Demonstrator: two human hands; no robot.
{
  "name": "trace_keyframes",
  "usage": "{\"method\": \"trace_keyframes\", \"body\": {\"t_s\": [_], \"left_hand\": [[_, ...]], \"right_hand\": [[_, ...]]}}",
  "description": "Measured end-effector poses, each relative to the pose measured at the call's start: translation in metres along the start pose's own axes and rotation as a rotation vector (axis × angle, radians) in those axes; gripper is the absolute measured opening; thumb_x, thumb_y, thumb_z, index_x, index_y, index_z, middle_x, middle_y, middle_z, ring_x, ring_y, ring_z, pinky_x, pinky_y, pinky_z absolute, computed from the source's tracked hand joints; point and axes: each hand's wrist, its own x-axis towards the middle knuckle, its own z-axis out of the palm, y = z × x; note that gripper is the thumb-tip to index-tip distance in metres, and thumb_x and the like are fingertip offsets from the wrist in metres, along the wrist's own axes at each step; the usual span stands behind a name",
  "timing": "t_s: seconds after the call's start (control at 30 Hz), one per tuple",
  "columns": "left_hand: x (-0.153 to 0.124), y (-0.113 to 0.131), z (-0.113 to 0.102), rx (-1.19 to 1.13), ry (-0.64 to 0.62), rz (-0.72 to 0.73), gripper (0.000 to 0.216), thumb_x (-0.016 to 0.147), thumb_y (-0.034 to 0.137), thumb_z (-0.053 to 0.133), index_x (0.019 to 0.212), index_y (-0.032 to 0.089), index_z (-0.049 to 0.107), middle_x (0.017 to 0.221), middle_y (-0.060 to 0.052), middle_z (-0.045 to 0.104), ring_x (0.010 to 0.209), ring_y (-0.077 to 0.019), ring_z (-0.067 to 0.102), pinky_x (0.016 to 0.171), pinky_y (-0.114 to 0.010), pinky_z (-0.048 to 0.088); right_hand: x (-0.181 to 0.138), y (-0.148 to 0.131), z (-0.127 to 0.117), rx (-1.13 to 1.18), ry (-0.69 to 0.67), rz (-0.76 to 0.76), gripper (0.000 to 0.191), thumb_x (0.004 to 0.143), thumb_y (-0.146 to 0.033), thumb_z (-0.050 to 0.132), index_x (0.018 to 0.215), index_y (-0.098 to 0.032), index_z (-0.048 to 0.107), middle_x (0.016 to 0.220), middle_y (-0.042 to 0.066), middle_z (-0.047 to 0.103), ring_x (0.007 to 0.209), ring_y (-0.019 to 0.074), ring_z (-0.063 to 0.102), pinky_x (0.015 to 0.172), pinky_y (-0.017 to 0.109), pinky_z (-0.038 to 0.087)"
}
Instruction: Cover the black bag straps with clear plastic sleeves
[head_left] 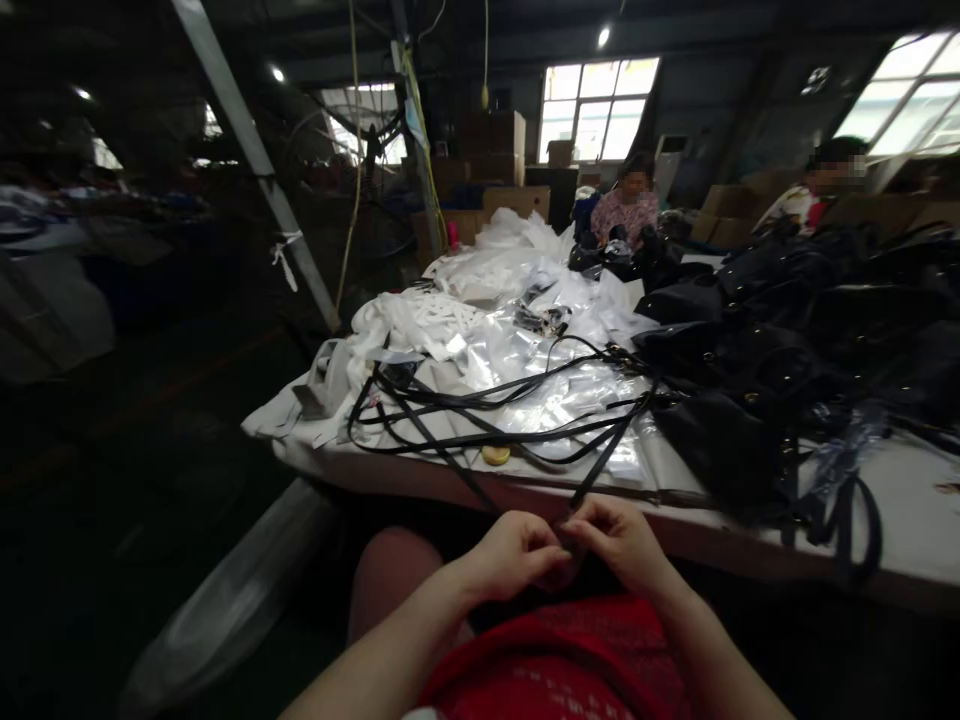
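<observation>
My left hand [525, 552] and my right hand [611, 538] meet just in front of the table edge, above my lap. Both are closed, with thumbs and fingers pinched together. Long thin black straps [480, 437] lie in loops across the table and run down to my fingers. One strap end reaches my right hand, and another passes down behind my left hand. What exactly sits between the fingertips is too small and dark to make out. A round yellow object [496, 455] rests by the table edge beneath the straps.
Clear plastic bags [517, 350] and white padding [420, 320] are heaped on the table [420, 475]. Black bags [735, 430] pile up on the right. Two people sit beyond them. A slanted metal post [255, 160] stands at left; a plastic-wrapped bundle [232, 590] leans below.
</observation>
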Motion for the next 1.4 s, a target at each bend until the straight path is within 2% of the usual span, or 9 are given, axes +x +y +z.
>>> {"method": "trace_keyframes", "body": {"t_s": [0.17, 0.27, 0.33, 0.43, 0.53, 0.93, 1.07, 1.23, 1.4], "left_hand": [[0.001, -0.010, 0.001, -0.002, -0.047, 0.027, 0.050, 0.078, 0.059, 0.066, 0.078, 0.009, 0.074, 0.073, -0.009, 0.071, 0.064, -0.0150, 0.064, 0.063, -0.025, 0.052], [0.001, -0.013, -0.004, -0.008, -0.006, 0.037, 0.055, 0.077, 0.064, 0.065, 0.078, 0.009, 0.073, 0.071, -0.009, 0.070, 0.062, -0.0153, 0.064, 0.060, -0.025, 0.052], [0.001, -0.015, -0.008, -0.033, 0.039, 0.048, 0.057, 0.076, 0.066, 0.065, 0.077, 0.009, 0.072, 0.070, -0.009, 0.070, 0.061, -0.0152, 0.063, 0.059, -0.024, 0.051], [-0.002, -0.015, -0.015, -0.051, 0.081, 0.089, 0.058, 0.074, 0.067, 0.066, 0.078, 0.010, 0.073, 0.069, -0.008, 0.069, 0.061, -0.0147, 0.063, 0.059, -0.024, 0.050], [-0.007, -0.016, -0.018, -0.052, 0.090, 0.119, 0.057, 0.074, 0.066, 0.066, 0.079, 0.010, 0.074, 0.071, -0.009, 0.070, 0.062, -0.0145, 0.062, 0.059, -0.024, 0.050], [-0.022, -0.038, -0.030, -0.201, 0.096, 0.172, 0.051, 0.061, 0.058, 0.081, 0.072, 0.011, 0.066, 0.064, 0.001, 0.057, 0.059, -0.0078, 0.047, 0.056, -0.019, 0.039], [-0.031, -0.048, -0.034, -0.220, 0.152, 0.148, 0.052, 0.064, 0.061, 0.077, 0.072, 0.010, 0.067, 0.068, -0.002, 0.062, 0.062, -0.0108, 0.053, 0.060, -0.022, 0.043], [-0.036, -0.061, -0.035, -0.204, 0.238, 0.101, 0.056, 0.064, 0.066, 0.075, 0.075, 0.012, 0.068, 0.070, -0.004, 0.066, 0.062, -0.0145, 0.058, 0.061, -0.026, 0.047], [-0.039, -0.059, -0.035, -0.086, 0.205, 0.102, 0.048, 0.090, 0.056, 0.052, 0.086, 0.013, 0.073, 0.082, -0.008, 0.072, 0.069, -0.0159, 0.067, 0.065, -0.025, 0.051]], "right_hand": [[0.000, 0.007, 0.004, 0.000, 0.012, -0.014, 0.045, 0.077, -0.052, 0.071, 0.051, -0.020, 0.052, 0.051, -0.001, 0.055, 0.048, 0.0128, 0.049, 0.048, 0.025, 0.041], [-0.001, 0.001, 0.001, 0.075, -0.109, -0.026, 0.037, 0.077, -0.052, 0.071, 0.092, -0.019, 0.072, 0.080, 0.006, 0.071, 0.071, 0.0201, 0.065, 0.064, 0.029, 0.053], [-0.001, -0.004, 0.000, 0.058, -0.151, -0.019, 0.045, 0.078, -0.048, 0.072, 0.113, -0.020, 0.070, 0.098, 0.008, 0.073, 0.087, 0.0235, 0.067, 0.077, 0.033, 0.055], [-0.001, -0.008, 0.004, -0.035, -0.158, 0.004, 0.026, 0.085, -0.045, 0.067, 0.090, -0.021, 0.076, 0.085, 0.007, 0.073, 0.079, 0.0217, 0.067, 0.075, 0.032, 0.054], [0.001, -0.010, 0.012, -0.063, -0.141, 0.000, 0.030, 0.086, -0.046, 0.066, 0.071, -0.020, 0.071, 0.070, 0.004, 0.070, 0.066, 0.0191, 0.064, 0.066, 0.030, 0.052], [0.018, -0.015, 0.055, -0.140, -0.126, -0.052, 0.046, 0.072, -0.048, 0.077, 0.053, -0.022, 0.044, 0.052, -0.003, 0.049, 0.051, 0.0129, 0.046, 0.049, 0.025, 0.038], [0.047, -0.018, 0.059, -0.209, -0.263, -0.105, 0.032, 0.085, -0.048, 0.062, 0.069, -0.021, 0.057, 0.064, 0.000, 0.061, 0.061, 0.0169, 0.057, 0.057, 0.028, 0.045], [0.116, -0.002, 0.074, -0.569, -0.099, -0.258, 0.033, 0.091, -0.038, 0.051, 0.113, -0.019, 0.066, 0.111, 0.012, 0.069, 0.100, 0.0271, 0.065, 0.089, 0.042, 0.050], [0.166, 0.008, 0.115, -0.624, -0.156, -0.345, 0.036, 0.085, -0.025, 0.054, 0.116, -0.014, 0.069, 0.115, 0.017, 0.069, 0.109, 0.0316, 0.062, 0.101, 0.047, 0.043]]}}
